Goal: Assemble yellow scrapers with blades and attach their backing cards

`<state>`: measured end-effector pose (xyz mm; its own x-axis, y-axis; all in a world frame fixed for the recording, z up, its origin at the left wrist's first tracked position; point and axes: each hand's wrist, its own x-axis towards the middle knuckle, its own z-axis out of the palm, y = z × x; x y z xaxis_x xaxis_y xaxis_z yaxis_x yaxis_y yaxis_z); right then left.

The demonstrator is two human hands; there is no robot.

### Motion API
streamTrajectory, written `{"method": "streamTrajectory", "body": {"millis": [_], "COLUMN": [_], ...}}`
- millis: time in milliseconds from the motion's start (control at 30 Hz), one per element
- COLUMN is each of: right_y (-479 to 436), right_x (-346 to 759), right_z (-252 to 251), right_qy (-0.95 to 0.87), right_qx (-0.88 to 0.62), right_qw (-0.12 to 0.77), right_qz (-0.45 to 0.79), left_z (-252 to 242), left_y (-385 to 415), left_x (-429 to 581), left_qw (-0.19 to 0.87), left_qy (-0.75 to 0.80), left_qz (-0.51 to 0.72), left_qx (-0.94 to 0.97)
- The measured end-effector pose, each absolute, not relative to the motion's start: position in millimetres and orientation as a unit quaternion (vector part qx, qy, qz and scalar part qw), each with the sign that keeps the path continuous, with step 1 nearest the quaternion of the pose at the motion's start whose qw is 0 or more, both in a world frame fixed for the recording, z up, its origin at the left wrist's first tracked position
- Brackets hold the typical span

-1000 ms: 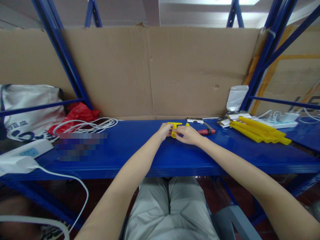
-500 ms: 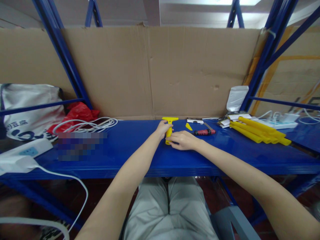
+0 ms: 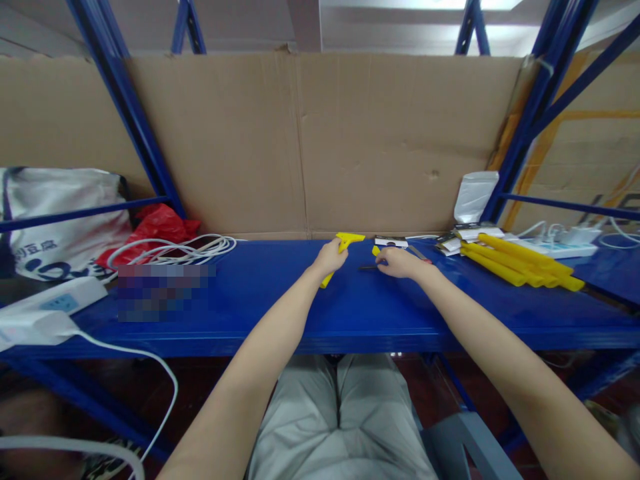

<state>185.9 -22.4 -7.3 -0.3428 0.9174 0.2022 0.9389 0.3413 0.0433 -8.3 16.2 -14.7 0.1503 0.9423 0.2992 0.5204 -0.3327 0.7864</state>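
Note:
My left hand point(image 3: 333, 255) is wrapped round the handle of a yellow T-shaped scraper point(image 3: 350, 238). Its wide head sticks out above my fingers, and the handle's lower end shows below them, tilted over the blue table. To the right, my right hand point(image 3: 397, 262) has its fingers closed at a screwdriver, whose thin dark shaft point(image 3: 369, 268) points left. The hand covers most of the red-and-black handle. Just past those fingertips lies a small flat yellow piece point(image 3: 376, 251), partly hidden.
Several yellow tubes point(image 3: 520, 263) lie at the right beside white packages point(image 3: 477, 231) and a power strip point(image 3: 565, 248). Coiled white cable point(image 3: 210, 247), a red bag point(image 3: 163, 230) and a white socket block point(image 3: 60, 297) sit left. Cardboard point(image 3: 375, 147) walls the back.
My right hand has let go of the scraper's handle and moved right to the screwdriver. The scraper, in my left hand, has tilted, its head swinging right.

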Motion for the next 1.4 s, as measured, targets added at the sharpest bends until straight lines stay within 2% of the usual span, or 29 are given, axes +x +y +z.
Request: {"method": "streamTrajectory", "body": {"millis": [300, 433, 600, 733, 967, 1400], "right_y": [-28, -33, -39, -32, -11, 9], "right_x": [212, 232, 254, 265, 261, 265], "right_z": [5, 11, 17, 13, -6, -15], "right_qy": [-0.745, -0.693, -0.630, -0.640, -0.492, -0.431], "right_qx": [-0.667, -0.720, -0.776, -0.764, -0.859, -0.892], "right_qw": [-0.019, -0.031, -0.006, 0.042, 0.129, 0.140], "right_qz": [-0.010, 0.013, 0.046, 0.067, -0.059, -0.003], "left_z": [-17, -18, -17, -17, -14, -18], "left_y": [18, 18, 17, 16, 13, 8], "left_x": [-9, -8, -8, -8, -8, -5], "left_qw": [0.260, 0.243, 0.225, 0.215, 0.141, -0.007], "left_qy": [0.518, 0.509, 0.507, 0.506, 0.508, 0.435], "left_qz": [0.384, 0.369, 0.361, 0.352, 0.262, 0.174], "left_qx": [0.719, 0.738, 0.750, 0.757, 0.808, 0.883]}}
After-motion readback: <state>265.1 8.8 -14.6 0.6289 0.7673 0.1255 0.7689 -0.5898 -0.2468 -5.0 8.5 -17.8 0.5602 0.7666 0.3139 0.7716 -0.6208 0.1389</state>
